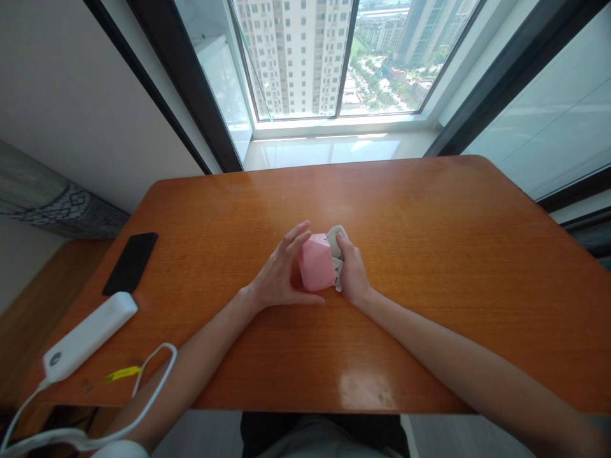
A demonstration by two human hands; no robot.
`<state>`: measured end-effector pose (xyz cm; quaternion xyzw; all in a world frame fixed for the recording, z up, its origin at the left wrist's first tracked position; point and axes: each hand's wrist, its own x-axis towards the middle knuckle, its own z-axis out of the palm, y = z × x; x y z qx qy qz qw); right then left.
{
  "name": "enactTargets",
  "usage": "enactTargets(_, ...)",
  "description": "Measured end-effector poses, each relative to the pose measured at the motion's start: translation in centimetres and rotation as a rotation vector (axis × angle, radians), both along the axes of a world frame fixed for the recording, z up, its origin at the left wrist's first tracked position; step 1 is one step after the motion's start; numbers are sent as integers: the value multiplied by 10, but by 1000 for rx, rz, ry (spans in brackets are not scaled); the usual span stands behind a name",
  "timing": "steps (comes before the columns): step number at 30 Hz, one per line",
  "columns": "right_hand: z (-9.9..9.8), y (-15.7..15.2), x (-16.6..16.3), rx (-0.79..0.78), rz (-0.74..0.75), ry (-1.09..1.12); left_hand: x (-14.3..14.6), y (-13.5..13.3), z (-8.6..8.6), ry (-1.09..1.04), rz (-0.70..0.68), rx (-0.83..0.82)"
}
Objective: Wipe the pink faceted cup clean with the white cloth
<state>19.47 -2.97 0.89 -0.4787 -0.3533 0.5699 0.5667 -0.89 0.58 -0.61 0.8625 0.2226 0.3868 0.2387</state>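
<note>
Cloth (335,239) partly hidden (right fingers (345,245)), cable (67,436) cropped

Two hands, one left hand (281,270) and one right hand (354,270); one pink faceted block (317,262), one pale grey cloth (335,245), one black smartphone (130,263), one white corded device (90,337), one yellow tag (123,374), one worktop (429,235).

The table (453,254) is glossy orange-brown wood with rounded far corners and a bright glare patch by its near edge. At its left lies a black smartphone (130,264); just beside that, a white power strip (90,337); nearer, a yellow tag (123,374) on white cable (167,346).
</note>
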Motion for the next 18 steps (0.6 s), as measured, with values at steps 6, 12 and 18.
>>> enactTargets(6,-1,1,0,-7,5,22,6,-6,4,68,57,118)
enactTargets(12,5,-5,0,39,26,-107,1,-3,9,-6,81,-125)
enactTargets(18,-1,-1,0,-3,7,-32,-1,1,0,29,14,-112)
